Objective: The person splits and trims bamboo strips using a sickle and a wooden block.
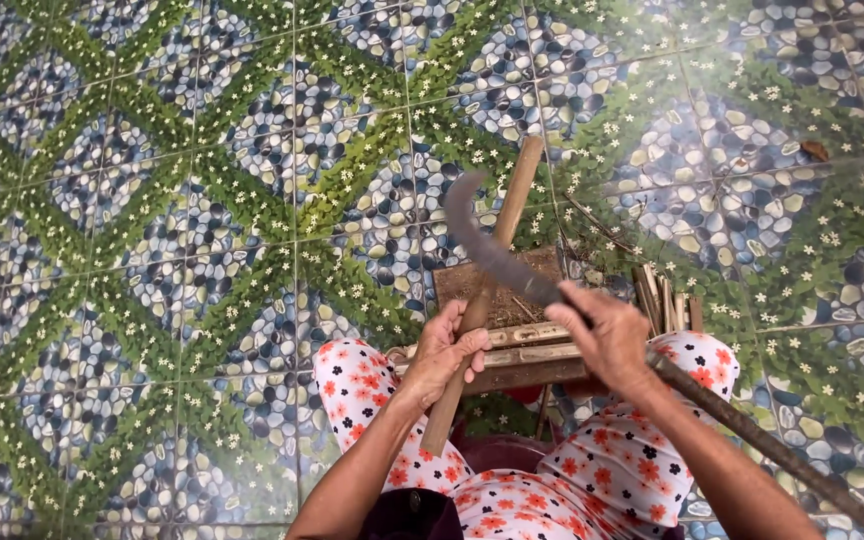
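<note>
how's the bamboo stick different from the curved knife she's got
The bamboo stick is straight, pale tan and rounded; the curved knife has a dark, flat, hooked blade on a long dark handle. The left hand grips the stick near its lower part, while the right hand grips the knife just behind the blade. The stick leans up and to the right; the knife runs from lower right to upper left, crossing over the stick. Both are long, held in one hand each, above the wooden block.

The stick (482,300) in the left hand (447,350) is pale bare wood, smooth and matt. The curved blade (487,250) is dark dull metal, its long handle (752,440) rough brown wood. The block (512,345) beneath is worn, weathered timber. The trousers (552,490) are soft printed cloth. The floor tiles (152,200) look glazed, slightly shiny.
</note>
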